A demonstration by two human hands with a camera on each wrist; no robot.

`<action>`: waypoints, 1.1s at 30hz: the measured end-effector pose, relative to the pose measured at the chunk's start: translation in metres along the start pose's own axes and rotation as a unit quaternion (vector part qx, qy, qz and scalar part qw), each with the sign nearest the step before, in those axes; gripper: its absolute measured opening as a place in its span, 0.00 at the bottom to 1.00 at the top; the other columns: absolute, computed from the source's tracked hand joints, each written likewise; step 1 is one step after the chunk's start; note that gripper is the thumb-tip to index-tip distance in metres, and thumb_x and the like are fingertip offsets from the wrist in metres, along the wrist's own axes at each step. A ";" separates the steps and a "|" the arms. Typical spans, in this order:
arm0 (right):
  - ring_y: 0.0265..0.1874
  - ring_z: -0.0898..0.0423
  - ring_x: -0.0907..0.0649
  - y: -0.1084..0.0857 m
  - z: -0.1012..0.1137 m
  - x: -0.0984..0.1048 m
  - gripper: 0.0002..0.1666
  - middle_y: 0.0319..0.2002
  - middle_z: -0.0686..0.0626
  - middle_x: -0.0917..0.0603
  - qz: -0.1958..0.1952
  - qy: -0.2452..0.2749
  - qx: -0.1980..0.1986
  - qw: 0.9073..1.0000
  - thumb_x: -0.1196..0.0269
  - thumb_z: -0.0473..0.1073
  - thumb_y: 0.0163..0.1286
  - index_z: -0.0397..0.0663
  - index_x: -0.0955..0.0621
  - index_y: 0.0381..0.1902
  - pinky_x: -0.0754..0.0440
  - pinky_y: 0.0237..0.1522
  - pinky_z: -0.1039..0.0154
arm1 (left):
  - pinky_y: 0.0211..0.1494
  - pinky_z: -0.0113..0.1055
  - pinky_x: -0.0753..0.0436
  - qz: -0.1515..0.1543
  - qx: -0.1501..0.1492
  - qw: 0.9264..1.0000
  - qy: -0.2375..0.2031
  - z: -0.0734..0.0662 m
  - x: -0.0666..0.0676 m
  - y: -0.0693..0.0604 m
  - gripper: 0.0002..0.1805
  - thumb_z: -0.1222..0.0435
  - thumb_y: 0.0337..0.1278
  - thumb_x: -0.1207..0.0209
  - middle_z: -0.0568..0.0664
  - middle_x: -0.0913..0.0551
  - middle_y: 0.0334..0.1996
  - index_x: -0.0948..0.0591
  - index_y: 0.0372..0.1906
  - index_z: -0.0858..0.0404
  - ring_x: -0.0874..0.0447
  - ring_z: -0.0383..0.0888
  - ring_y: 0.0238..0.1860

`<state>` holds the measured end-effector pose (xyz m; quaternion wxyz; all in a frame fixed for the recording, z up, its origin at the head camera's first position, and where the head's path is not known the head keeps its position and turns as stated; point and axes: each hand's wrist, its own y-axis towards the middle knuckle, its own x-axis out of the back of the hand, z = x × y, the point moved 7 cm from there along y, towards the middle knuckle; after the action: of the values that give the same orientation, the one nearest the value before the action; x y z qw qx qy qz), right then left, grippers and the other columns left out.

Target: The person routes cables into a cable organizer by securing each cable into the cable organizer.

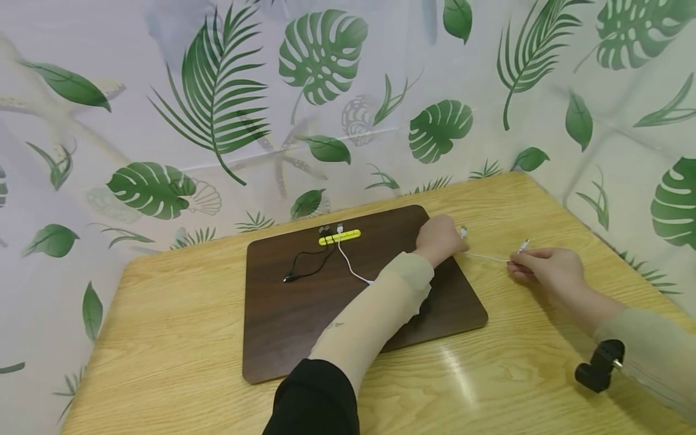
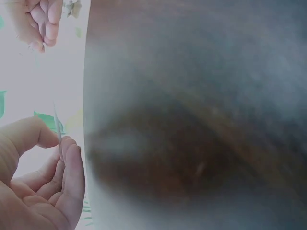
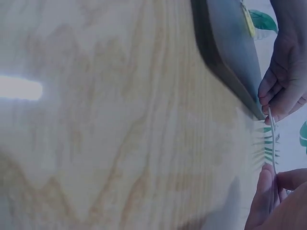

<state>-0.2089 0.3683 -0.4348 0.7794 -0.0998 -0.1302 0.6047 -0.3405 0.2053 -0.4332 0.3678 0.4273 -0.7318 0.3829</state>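
Note:
A white charging cable stretches between my two hands. My left hand, over the right side of a dark brown board, pinches it near one end; a white plug pokes out beyond the fingers. In the left wrist view, thumb and fingertips of the left hand meet on the cable. Off the board to the right, my right hand pinches the other stretch, and a white connector sticks up from it. The right wrist view has the cable running between both hands.
On the board, a yellow cable clip strip holds black cables and another white cable. The wooden table meets a leaf-patterned sheet behind. A black mount is at the right wrist.

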 end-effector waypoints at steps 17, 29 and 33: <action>0.29 0.62 0.07 -0.001 0.006 -0.019 0.22 0.27 0.52 0.07 0.068 0.141 -0.032 0.987 0.41 0.30 0.79 0.52 0.10 0.27 0.10 0.38 0.72 | 0.19 0.28 0.28 -0.018 -0.050 0.999 -0.011 0.013 0.032 -0.027 0.28 0.57 0.72 0.36 0.44 0.13 0.18 0.24 0.10 0.54 0.26 0.38 0.15; 0.31 0.63 0.07 -0.007 0.007 -0.037 0.22 0.29 0.52 0.07 0.099 0.140 -0.057 0.984 0.42 0.31 0.80 0.51 0.11 0.28 0.10 0.41 0.73 | 0.25 0.27 0.20 -0.026 -0.051 0.996 -0.063 0.028 0.048 -0.039 0.15 0.60 0.71 0.35 0.46 0.09 0.22 0.07 0.27 0.60 0.09 0.42 0.28; 0.31 0.63 0.07 -0.008 0.010 -0.048 0.22 0.29 0.52 0.07 0.108 0.140 -0.057 0.983 0.43 0.30 0.80 0.51 0.11 0.28 0.10 0.41 0.72 | 0.26 0.27 0.21 -0.037 -0.065 0.994 -0.079 0.037 0.056 -0.042 0.15 0.63 0.70 0.35 0.47 0.08 0.24 0.07 0.27 0.61 0.06 0.45 0.32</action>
<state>-0.2161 0.3203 -0.4269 0.7131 -0.2409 -0.0428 0.6570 -0.3305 0.1398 -0.3906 0.3500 0.4584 -0.7655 0.2852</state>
